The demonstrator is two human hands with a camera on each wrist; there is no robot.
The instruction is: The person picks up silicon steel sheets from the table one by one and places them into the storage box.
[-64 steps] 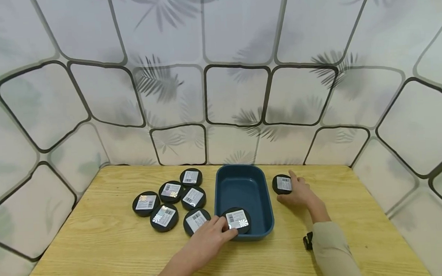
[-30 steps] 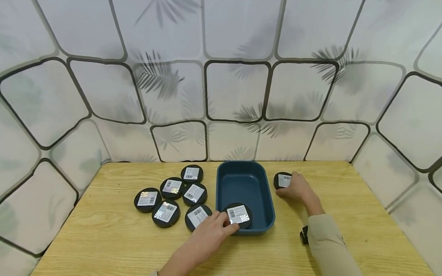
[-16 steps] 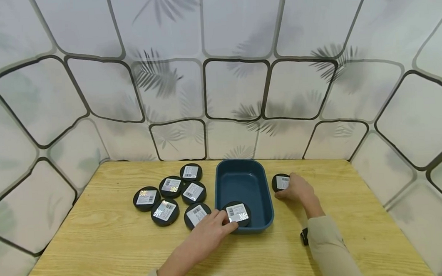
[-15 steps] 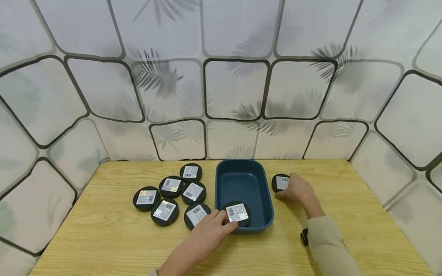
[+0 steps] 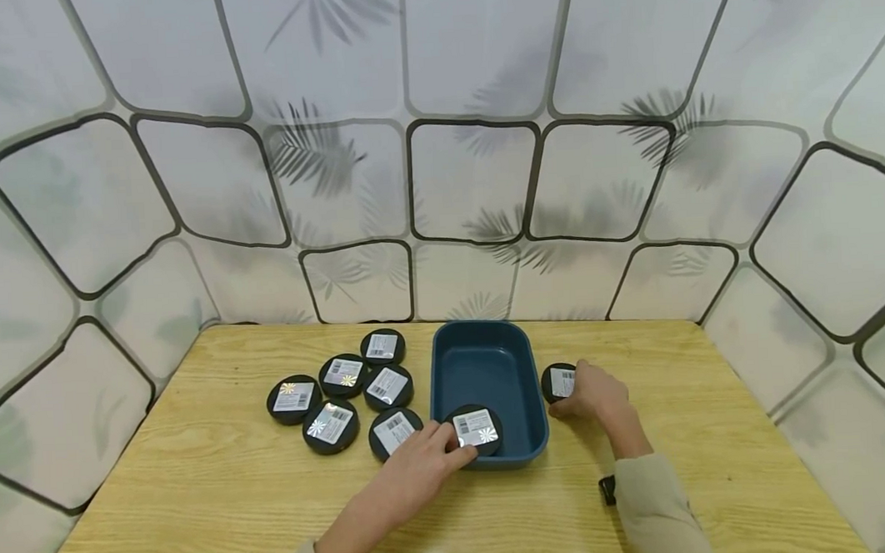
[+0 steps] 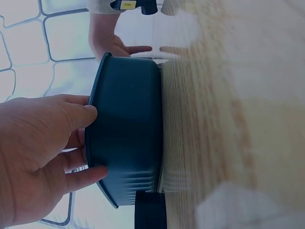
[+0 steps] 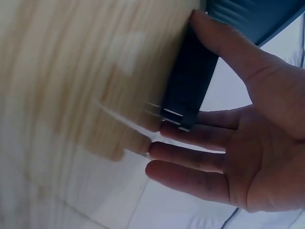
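Observation:
My left hand [image 5: 423,470] is at the front-left corner of a blue tub [image 5: 524,339]. In the left wrist view, its thumb touches the tub's rim from outside, with fingers behind the rim. A flat black disc [image 5: 475,429] with a white barcode label lies inside that corner, right by the fingertips; whether they also touch it is hidden. My right hand [image 5: 597,394] grips another black disc [image 5: 561,383] just right of the tub, thumb on the near edge. In the right wrist view this disc [image 7: 188,76] is seen edge-on, between thumb and fingers, close to the tabletop.
Several labelled black discs [image 5: 330,424] lie flat in a cluster left of the tub. One disc [image 5: 392,432] sits close beside the left hand. A small black object [image 5: 607,491] shows by the right sleeve. A patterned cloth [image 5: 468,192] rises behind the wooden table [image 5: 221,488].
My right hand has drawn its disc nearer to me and slightly left, toward the tub's side. Its fingers have closed in around the disc. The left hand stays put.

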